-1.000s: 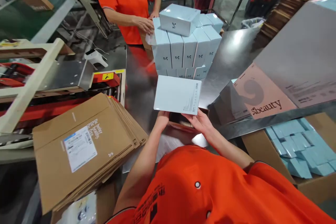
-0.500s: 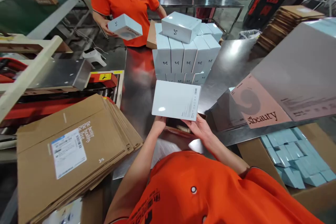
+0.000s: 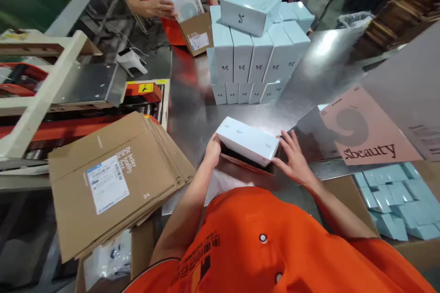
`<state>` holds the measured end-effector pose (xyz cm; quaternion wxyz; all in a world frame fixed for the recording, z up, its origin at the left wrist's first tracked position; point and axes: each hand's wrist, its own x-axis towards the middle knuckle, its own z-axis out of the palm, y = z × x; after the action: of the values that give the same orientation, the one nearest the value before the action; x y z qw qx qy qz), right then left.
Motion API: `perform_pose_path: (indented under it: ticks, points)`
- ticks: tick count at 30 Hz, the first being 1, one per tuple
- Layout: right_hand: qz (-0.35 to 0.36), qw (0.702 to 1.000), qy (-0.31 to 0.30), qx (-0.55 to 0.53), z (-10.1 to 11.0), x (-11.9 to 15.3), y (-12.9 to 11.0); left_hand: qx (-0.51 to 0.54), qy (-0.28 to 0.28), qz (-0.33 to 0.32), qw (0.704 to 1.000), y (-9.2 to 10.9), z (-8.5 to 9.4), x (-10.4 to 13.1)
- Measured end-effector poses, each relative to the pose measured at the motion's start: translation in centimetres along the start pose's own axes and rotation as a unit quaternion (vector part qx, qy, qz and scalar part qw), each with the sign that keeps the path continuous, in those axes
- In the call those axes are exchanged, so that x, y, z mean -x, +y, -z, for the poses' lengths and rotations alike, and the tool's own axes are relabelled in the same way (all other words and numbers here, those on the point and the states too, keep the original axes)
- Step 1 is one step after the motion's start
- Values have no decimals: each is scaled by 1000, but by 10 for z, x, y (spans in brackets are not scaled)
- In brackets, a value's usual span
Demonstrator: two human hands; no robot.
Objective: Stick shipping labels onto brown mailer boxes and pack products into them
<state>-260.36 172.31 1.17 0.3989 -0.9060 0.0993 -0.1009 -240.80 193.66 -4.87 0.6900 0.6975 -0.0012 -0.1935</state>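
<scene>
Centrally, white retail box sits partly inside brown carton, left hand gripping the retail box's left end, right hand spread at its right, "beauty" on pink panel at right, "Be better Be healthy Be free" on flattened cardboard lower left, logo-marked boxes upper centre.

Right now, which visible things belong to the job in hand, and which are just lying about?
In the job:
- white box, between left hand and right hand
- open carton beneath it
- stacked boxes, probably, given their similar look

Apparently lying about:
- flattened cartons, untouched
- white stool on the floor
</scene>
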Motion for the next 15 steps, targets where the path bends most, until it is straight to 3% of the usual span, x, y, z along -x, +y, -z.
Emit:
perform_pose_path:
  ticks: [2,6,8,10,13,15]
  points:
    - [-44,998,-26,-38,5,3,13,-23,16,-25,999,1,-4,2]
    - [-105,958,-111,-242,8,15,45,-142,138,-124,972,5,-11,14]
    - [-115,949,-112,-272,0,16,55,-204,135,-161,956,9,-9,26]
    - [-122,967,-48,-219,-14,9,59,-267,46,-176,946,13,-3,43]
    - [-74,992,71,-76,-34,-13,61,-356,-159,-171,905,19,8,73]
    - [-10,998,69,-3,-38,-25,65,-395,-243,-151,873,19,12,87]
